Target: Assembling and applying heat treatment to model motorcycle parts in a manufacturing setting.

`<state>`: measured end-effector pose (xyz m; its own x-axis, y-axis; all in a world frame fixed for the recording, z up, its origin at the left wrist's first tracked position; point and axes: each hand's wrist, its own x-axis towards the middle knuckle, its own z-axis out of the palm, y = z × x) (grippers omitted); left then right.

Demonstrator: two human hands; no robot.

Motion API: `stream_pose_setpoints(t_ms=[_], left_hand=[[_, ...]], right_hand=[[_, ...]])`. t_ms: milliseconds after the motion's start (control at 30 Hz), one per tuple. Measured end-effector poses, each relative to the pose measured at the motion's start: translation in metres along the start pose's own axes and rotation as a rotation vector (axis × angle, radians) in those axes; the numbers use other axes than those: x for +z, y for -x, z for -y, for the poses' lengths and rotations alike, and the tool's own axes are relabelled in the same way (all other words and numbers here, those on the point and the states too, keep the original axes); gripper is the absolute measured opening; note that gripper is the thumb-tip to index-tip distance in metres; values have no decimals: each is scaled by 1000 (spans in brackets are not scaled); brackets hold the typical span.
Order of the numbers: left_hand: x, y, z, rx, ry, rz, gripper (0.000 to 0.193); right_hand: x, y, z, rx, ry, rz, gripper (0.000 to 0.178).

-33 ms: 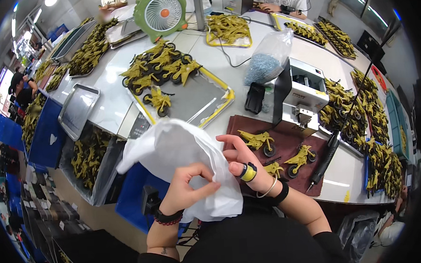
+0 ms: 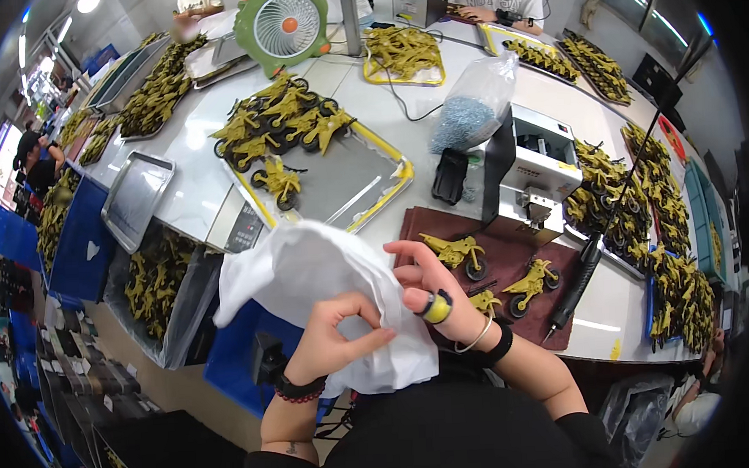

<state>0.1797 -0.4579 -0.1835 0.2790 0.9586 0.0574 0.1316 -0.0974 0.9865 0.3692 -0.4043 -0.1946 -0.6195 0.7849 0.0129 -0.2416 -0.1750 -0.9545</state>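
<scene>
A white piece of thin cloth hangs in loose folds in front of me, with a narrow end pointing left. My left hand pinches its right part between thumb and index finger. Beside the cloth's right edge is my right hand, its fingers apart and slightly bent, holding nothing that I can see. A yellow wrap and a black band circle its thumb. Behind this hand, yellow toy motorbikes with black wheels lie on a dark red mat. An electric screwdriver lies at the mat's right side.
A yellow-rimmed tray bears several motorbikes. Beyond the mat stand a white and black machine, a black box and a bag of small bluish parts. A green fan stands further back. Two people sit across the table.
The cloth's upper edge has sunk slightly and its folds have shifted a little to the right. Both hands keep nearly the same pose.
</scene>
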Motion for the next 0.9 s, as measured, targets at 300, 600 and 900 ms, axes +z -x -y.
stream_pose_setpoints(t_ms=[300,600,900], left_hand=[[6,4,42,-1,438,-17,12],[-10,26,38,-101,935,-424,32],[11,8,31,-91,734,-94,20]], right_hand=[[-14,-1,-2,-37,460,-174,17],[-15,-3,-18,-1,9,-382,12],[3,4,-1,-130,44,-73,47]])
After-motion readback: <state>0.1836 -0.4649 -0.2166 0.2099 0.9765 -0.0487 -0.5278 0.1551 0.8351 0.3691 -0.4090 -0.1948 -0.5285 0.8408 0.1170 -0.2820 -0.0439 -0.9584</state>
